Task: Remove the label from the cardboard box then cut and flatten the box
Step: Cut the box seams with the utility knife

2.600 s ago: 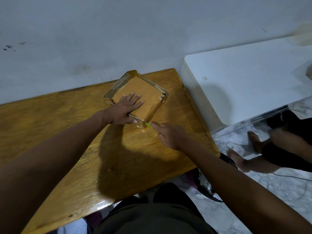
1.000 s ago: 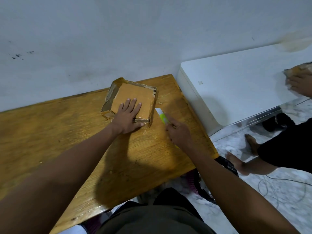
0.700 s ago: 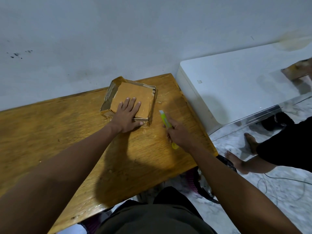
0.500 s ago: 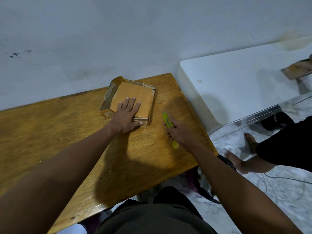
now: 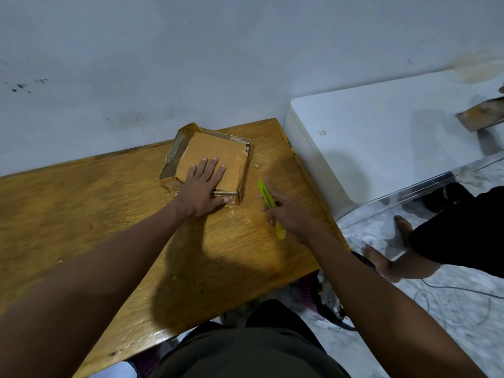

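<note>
Left hand [image 5: 203, 186] lies flat, fingers straight, pressing the shallow brown cardboard box [image 5: 210, 159] near the far right corner of the varnished wooden table [image 5: 81, 214]. Right hand [image 5: 286, 214] grips a yellow-green utility knife [image 5: 268, 199] just beside it. Light, stiff and tape-slick, the box likely needs pinning from above, fingers clear of the edges.

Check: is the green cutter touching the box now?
Apart. Head view shows bare table between the cutter, held in the right hand, and the box.
</note>
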